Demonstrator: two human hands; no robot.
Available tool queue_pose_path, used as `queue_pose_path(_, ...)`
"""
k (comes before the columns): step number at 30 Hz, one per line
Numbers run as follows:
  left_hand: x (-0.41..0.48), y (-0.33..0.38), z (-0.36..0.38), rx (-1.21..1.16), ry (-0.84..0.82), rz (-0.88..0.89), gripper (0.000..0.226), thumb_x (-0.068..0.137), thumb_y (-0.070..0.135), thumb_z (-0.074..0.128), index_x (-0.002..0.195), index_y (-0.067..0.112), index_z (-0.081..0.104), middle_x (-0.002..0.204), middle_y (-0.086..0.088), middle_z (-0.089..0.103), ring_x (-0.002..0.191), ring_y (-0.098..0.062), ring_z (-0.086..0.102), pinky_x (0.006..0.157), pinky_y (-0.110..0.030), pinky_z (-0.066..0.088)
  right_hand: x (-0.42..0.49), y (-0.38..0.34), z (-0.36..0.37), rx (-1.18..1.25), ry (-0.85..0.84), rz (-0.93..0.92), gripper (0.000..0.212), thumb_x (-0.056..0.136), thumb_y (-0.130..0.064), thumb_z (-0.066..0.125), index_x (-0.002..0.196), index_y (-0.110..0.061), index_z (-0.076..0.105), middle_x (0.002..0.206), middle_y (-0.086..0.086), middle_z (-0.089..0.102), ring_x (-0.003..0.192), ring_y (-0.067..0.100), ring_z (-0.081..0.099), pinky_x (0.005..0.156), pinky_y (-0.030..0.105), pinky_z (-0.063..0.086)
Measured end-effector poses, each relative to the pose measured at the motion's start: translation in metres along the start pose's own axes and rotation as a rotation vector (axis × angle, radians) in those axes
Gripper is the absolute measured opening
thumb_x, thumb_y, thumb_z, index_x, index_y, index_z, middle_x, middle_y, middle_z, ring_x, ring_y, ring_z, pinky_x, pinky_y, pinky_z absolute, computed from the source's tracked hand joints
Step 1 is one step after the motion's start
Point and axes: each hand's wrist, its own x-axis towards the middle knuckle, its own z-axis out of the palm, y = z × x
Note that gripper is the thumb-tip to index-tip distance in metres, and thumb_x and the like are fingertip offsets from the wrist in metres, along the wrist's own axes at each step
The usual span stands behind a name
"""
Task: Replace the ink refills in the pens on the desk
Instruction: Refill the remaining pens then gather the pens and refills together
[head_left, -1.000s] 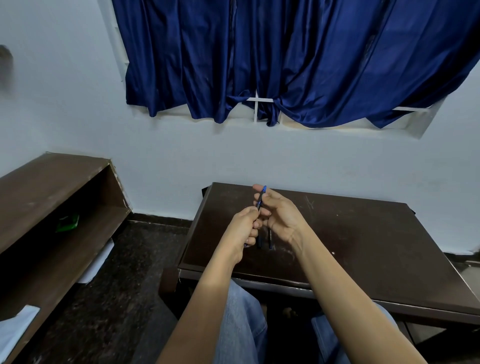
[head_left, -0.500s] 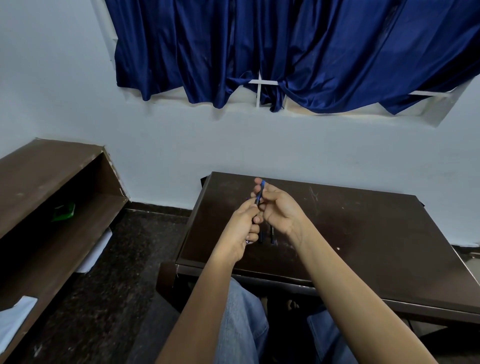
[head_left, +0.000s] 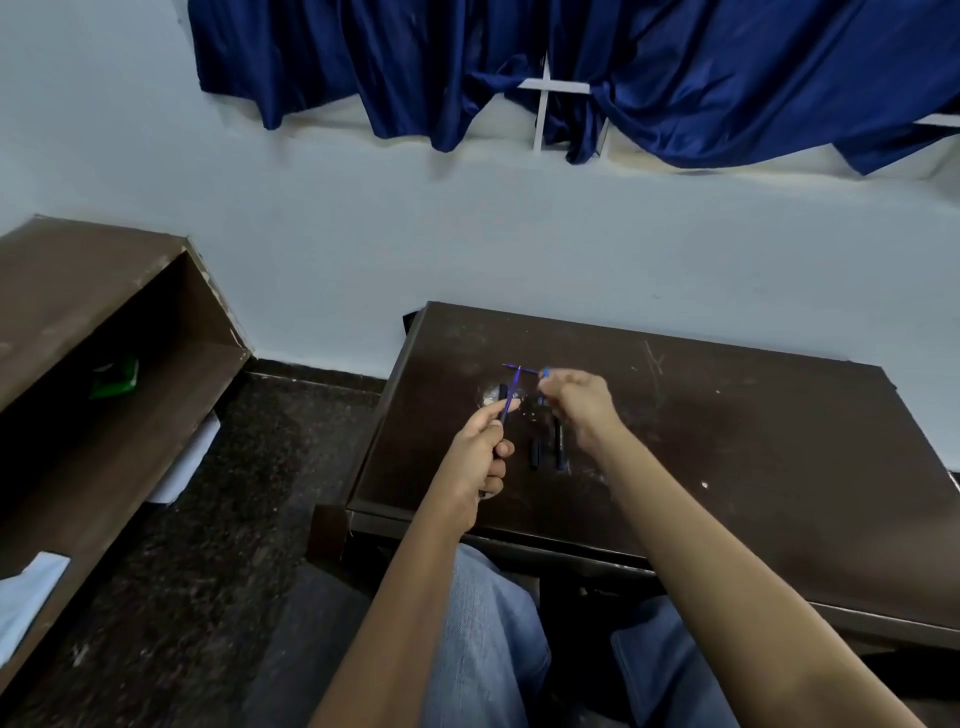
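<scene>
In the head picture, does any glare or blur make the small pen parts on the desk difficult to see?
Head view: a pale patch, perhaps glare, on the desk lies beside the blue pen barrel in the left hand; the thin blue refill pinched by the right hand is slightly smeared; the black pen parts nearly merge with the dark desktop.

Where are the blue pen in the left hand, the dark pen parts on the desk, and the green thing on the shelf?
blue pen (head_left: 514, 385), head view: its shaft, near the top.
pen parts (head_left: 535, 456), head view: middle of the short dark piece.
green thing (head_left: 115, 375), head view: its middle.
</scene>
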Motion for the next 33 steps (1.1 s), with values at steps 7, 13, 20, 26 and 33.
queue_pose_path(7, 0.028, -0.017, -0.009, 0.012, 0.060, -0.064, 0.037, 0.101, 0.020, 0.033, 0.113, 0.039, 0.062, 0.056, 0.008, 0.044, 0.038, -0.001, 0.025, 0.032, -0.014, 0.022, 0.031, 0.064, 0.020, -0.738, -0.033, -0.004, 0.017, 0.080, -0.017, 0.069, 0.095, -0.010, 0.070, 0.101, 0.012, 0.071, 0.096, 0.029, 0.068, 0.085, 0.038, 0.055)
queue_pose_path(13, 0.042, -0.029, -0.014, 0.039, 0.071, -0.096, 0.036, 0.101, 0.022, 0.034, 0.112, 0.044, 0.060, 0.055, 0.009, 0.046, 0.040, -0.001, 0.027, 0.034, -0.014, 0.024, 0.041, 0.078, 0.034, -0.954, 0.014, -0.047, 0.026, 0.084, -0.020, 0.063, 0.107, -0.010, 0.062, 0.109, 0.012, 0.064, 0.101, 0.032, 0.064, 0.083, 0.041, 0.055)
queue_pose_path(20, 0.056, -0.040, -0.014, 0.019, 0.086, -0.115, 0.034, 0.102, 0.023, 0.035, 0.118, 0.042, 0.058, 0.058, 0.008, 0.046, 0.041, -0.002, 0.027, 0.035, -0.015, 0.023, 0.040, 0.073, 0.030, -0.656, 0.099, -0.074, 0.014, 0.083, -0.026, 0.061, 0.087, -0.015, 0.069, 0.089, 0.005, 0.071, 0.085, 0.025, 0.068, 0.080, 0.041, 0.057)
queue_pose_path(26, 0.070, -0.052, -0.002, 0.027, 0.054, -0.142, 0.033, 0.102, 0.024, 0.035, 0.127, 0.038, 0.051, 0.059, 0.007, 0.048, 0.042, -0.002, 0.029, 0.036, -0.017, 0.022, 0.015, 0.063, 0.023, 0.005, -0.120, 0.095, 0.014, 0.087, -0.022, 0.067, 0.084, -0.012, 0.075, 0.080, 0.008, 0.071, 0.078, 0.016, 0.064, 0.075, 0.033, 0.052)
queue_pose_path(33, 0.082, -0.061, 0.006, 0.011, 0.092, -0.151, 0.033, 0.102, 0.024, 0.034, 0.122, 0.037, 0.056, 0.060, 0.007, 0.046, 0.040, -0.002, 0.027, 0.034, -0.016, 0.023, 0.059, 0.025, 0.020, 0.222, -0.061, 0.123, 0.008, 0.090, -0.007, 0.060, 0.087, -0.011, 0.065, 0.070, 0.004, 0.063, 0.061, 0.012, 0.059, 0.058, 0.022, 0.049)
